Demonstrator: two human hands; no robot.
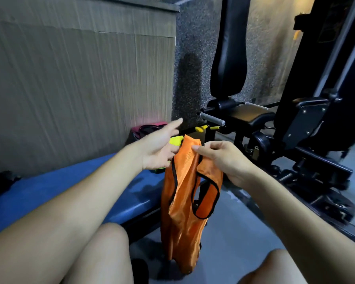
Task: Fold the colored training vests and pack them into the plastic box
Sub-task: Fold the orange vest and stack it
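Above the floor, right hand (223, 158) pinches one orange vest (184, 201).

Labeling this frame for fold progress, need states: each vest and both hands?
orange vest: unfolded, hanging in the air, pinched at the top
right hand: shut, pinching the orange vest's top edge
left hand: open, fingers spread, holding nothing
yellow vest: lying on the blue bench, mostly hidden
pink vest: bunched, further along the bench
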